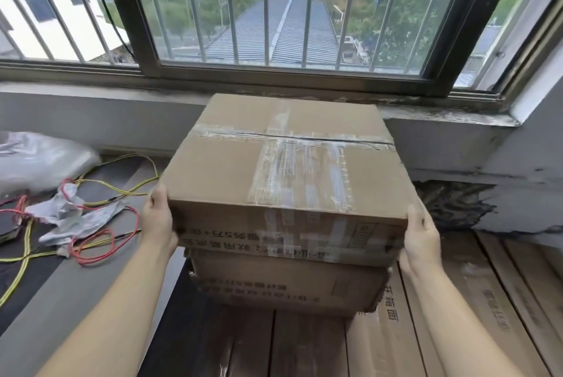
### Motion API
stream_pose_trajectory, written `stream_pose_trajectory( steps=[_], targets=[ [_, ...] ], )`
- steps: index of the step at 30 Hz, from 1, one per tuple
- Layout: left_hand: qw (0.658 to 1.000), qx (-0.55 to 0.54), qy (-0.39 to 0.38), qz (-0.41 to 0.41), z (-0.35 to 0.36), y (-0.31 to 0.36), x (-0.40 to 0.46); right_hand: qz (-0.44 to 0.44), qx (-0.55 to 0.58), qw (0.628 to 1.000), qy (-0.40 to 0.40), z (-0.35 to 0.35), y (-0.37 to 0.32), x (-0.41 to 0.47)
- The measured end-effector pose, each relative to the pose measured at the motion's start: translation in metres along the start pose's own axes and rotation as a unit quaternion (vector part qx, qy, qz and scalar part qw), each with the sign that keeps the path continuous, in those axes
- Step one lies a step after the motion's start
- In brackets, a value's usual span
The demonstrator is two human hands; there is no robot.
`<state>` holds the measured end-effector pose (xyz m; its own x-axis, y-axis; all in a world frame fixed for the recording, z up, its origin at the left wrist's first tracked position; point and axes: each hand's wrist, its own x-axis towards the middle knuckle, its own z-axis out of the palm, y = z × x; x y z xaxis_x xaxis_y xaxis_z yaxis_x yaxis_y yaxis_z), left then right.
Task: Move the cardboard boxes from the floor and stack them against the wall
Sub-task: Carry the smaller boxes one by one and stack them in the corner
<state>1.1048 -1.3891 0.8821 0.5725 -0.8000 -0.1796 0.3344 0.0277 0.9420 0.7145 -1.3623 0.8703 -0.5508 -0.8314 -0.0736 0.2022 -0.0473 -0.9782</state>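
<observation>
The top cardboard box (286, 175), sealed with clear tape in a cross, sits on a second box (283, 282) right under the window sill (441, 116), its far edge at twelve o'clock close to the wall (91, 120). The left hand (158, 218) presses flat against its side at nine o'clock, and the right hand (420, 236) against the opposite side at three o'clock; both clasp the box between the palms, fingers mostly hidden behind the cardboard. Judging by this, the step in hand is setting this box onto the stack, and it looks nearly seated, though it overhangs the lower box a little toward six o'clock. The next move likely calls for a nudge toward twelve o'clock to square the edges, then letting go with both hands together. Loose yellow and red wires (100, 193) and crumpled plastic (70, 218) lie at nine o'clock, flat cartons (487, 300) at four o'clock.
</observation>
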Motion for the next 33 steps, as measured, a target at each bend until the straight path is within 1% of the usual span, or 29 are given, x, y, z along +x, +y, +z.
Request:
stream_pose_trajectory(
  steps=[5,8,9,11,12,13,15,18,20,22,24,27,30,33],
  targets=[
    [0.998,0.048,-0.033,-0.006,-0.008,0.006,-0.001,0.018,-0.017,1.000,-0.003,0.002,-0.005,-0.003],
    [0.995,0.088,-0.052,-0.022,-0.017,0.011,-0.013,0.020,-0.034,0.999,0.026,-0.001,-0.015,-0.020],
    [0.994,0.100,-0.045,-0.024,-0.022,0.012,-0.019,0.011,-0.044,0.998,0.040,-0.003,-0.017,-0.029],
    [0.994,0.111,-0.005,-0.025,-0.035,0.013,-0.036,-0.007,-0.071,0.996,0.049,-0.010,-0.018,-0.058],
    [0.994,0.109,0.008,-0.027,-0.045,0.012,-0.047,-0.012,-0.085,0.996,0.039,-0.014,-0.017,-0.076],
    [0.994,0.104,0.003,-0.030,-0.055,0.012,-0.060,-0.021,-0.102,0.994,0.021,-0.018,-0.014,-0.094],
    [0.994,0.095,-0.045,-0.030,-0.077,0.012,-0.091,-0.039,-0.149,0.988,-0.029,-0.027,-0.007,-0.134],
    [0.981,0.127,-0.146,-0.022,-0.112,0.014,-0.136,-0.056,-0.188,0.975,-0.108,-0.043,0.004,-0.199],
    [0.966,0.156,-0.207,-0.013,-0.137,0.012,-0.162,-0.039,-0.192,0.970,-0.143,-0.057,0.010,-0.242],
    [0.945,0.195,-0.262,0.011,-0.163,0.008,-0.185,-0.010,-0.200,0.966,-0.161,-0.072,0.016,-0.285],
    [0.920,0.236,-0.311,0.027,-0.186,0.003,-0.206,0.009,-0.203,0.966,-0.157,-0.088,0.024,-0.325],
    [0.880,0.286,-0.378,0.011,-0.211,-0.010,-0.237,0.040,-0.210,0.968,-0.134,-0.113,0.036,-0.380],
    [0.848,0.295,-0.441,-0.015,-0.225,-0.029,-0.272,0.065,-0.206,0.973,-0.083,-0.135,0.042,-0.433],
    [0.813,0.302,-0.496,-0.043,-0.232,-0.049,-0.309,0.077,-0.189,0.979,-0.015,-0.158,0.045,-0.481]
  ],
)
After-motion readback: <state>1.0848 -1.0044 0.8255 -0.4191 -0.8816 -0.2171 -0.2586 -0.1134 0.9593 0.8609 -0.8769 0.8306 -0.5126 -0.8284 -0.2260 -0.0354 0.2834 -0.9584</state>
